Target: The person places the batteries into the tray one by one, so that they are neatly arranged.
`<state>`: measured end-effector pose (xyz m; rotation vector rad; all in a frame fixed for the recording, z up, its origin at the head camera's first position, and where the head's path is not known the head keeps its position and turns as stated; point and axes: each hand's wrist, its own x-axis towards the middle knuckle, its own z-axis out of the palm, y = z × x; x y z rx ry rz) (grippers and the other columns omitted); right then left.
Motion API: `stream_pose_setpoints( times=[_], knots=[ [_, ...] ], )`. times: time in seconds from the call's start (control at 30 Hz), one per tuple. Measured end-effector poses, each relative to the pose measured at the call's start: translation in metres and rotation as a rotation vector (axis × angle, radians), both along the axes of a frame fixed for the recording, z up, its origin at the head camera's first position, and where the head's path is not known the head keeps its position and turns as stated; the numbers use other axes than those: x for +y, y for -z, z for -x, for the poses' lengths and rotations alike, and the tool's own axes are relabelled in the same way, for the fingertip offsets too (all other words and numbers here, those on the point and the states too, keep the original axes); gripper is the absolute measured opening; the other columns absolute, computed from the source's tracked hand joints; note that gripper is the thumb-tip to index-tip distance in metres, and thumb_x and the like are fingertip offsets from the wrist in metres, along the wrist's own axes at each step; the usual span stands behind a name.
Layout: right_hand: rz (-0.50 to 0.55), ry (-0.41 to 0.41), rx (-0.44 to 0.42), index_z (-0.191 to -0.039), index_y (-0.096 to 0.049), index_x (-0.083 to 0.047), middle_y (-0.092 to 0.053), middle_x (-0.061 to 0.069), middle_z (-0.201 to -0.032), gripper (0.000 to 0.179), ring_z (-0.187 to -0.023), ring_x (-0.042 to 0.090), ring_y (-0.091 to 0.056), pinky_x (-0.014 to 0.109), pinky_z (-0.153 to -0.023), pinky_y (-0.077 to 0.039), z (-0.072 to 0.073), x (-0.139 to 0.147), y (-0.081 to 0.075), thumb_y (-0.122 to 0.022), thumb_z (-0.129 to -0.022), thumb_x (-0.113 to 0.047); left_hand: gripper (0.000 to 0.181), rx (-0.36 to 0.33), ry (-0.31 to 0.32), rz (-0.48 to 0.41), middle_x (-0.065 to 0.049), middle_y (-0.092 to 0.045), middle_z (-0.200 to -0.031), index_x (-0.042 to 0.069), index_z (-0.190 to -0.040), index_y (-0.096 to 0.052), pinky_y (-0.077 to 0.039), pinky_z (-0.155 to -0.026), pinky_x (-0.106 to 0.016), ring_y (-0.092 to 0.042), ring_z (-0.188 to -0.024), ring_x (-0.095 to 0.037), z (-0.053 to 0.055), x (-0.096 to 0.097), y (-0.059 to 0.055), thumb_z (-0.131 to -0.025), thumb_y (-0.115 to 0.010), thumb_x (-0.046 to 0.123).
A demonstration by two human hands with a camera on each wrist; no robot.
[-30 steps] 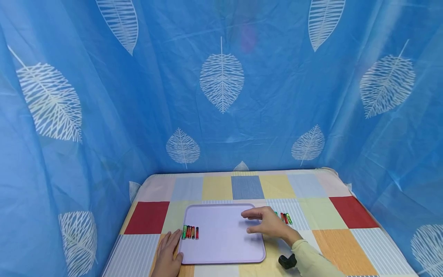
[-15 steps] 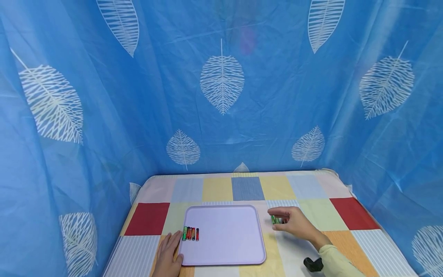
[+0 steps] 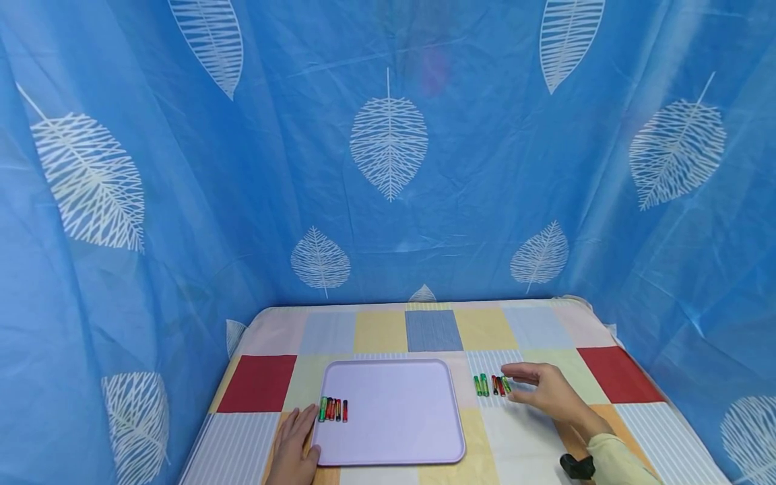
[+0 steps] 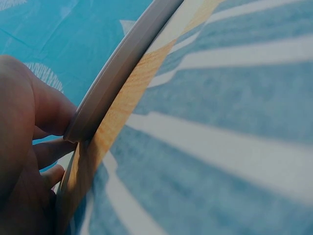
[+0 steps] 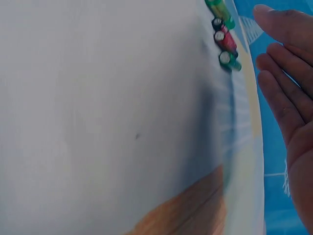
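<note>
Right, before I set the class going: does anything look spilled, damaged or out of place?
Nothing looks spilled or damaged. The one slightly odd thing is the row of batteries on the cloth right of the tray: a gap splits it, leaving two green batteries apart from the rest.

The head view is bright, left wrist's dimmer, cloth (image 4: 234,105) blurred.

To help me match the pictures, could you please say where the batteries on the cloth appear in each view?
Head: the batteries lie low, right of centre, just right of the tray, by the right hand.
Left wrist: not in it.
Right wrist: near the top, right of centre.
Shared landmark: the leaf-printed blue curtain.
</note>
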<state>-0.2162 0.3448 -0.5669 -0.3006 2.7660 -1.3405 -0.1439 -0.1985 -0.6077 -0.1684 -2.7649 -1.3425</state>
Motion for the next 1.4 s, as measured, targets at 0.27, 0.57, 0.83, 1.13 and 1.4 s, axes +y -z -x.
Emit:
stream_pose_setpoints(
  times=[0.27,0.57,0.83,1.13,1.4],
  knots=[
    [-0.03,0.074,-0.067,-0.136,-0.077,-0.01,-0.075,0.011,-0.14,0.052,-0.131,0.034,-0.072,0.052,-0.111,-0.06,0.002,0.004,0.005,-0.092,-0.086,-0.015,0.071,0.026,-0.013,0.02,-0.03,-0.054,-0.16,-0.008,-0.153,-0.056,-0.015,-0.126,-0.079,-0.028,-0.155,-0.058,0.0,0.0,0.002,-0.083,-0.068,-0.008],
    [-0.083,0.049,-0.038,-0.137,-0.076,-0.008,-0.077,0.01,-0.138,0.055,-0.129,0.031,-0.074,0.046,-0.109,-0.062,0.01,0.003,0.016,-0.093,-0.085,-0.014,0.071,0.014,-0.004,-0.003,-0.03,-0.053,-0.161,-0.008,-0.153,-0.056,-0.014,-0.126,-0.08,-0.027,-0.156,-0.059,0.0,-0.001,0.003,-0.083,-0.067,-0.009],
    [-0.12,0.049,-0.022,-0.135,-0.078,-0.013,-0.077,0.006,-0.137,0.054,-0.131,0.03,-0.072,0.051,-0.112,-0.059,0.015,-0.004,0.016,-0.093,-0.083,-0.009,0.072,0.006,-0.014,-0.008,-0.029,-0.054,-0.161,-0.008,-0.153,-0.056,-0.014,-0.127,-0.079,-0.027,-0.156,-0.058,0.0,0.0,0.002,-0.082,-0.068,-0.009],
    [-0.136,0.053,-0.012,-0.134,-0.079,-0.011,-0.078,0.007,-0.136,0.05,-0.13,0.031,-0.073,0.053,-0.112,-0.058,0.013,-0.008,0.014,-0.09,-0.085,-0.005,0.07,0.057,-0.014,-0.002,-0.03,-0.056,-0.158,-0.009,-0.151,-0.057,-0.017,-0.125,-0.078,-0.031,-0.154,-0.058,-0.001,0.0,0.003,-0.082,-0.068,-0.009],
    [-0.123,0.052,0.036,-0.132,-0.079,-0.01,-0.078,0.008,-0.134,0.049,-0.125,0.031,-0.075,0.05,-0.107,-0.062,0.012,-0.011,0.01,-0.09,-0.085,-0.006,0.07,0.066,-0.019,0.003,-0.029,-0.058,-0.157,-0.008,-0.151,-0.059,-0.018,-0.125,-0.078,-0.032,-0.153,-0.058,-0.001,0.0,0.003,-0.082,-0.068,-0.009]
  ],
)
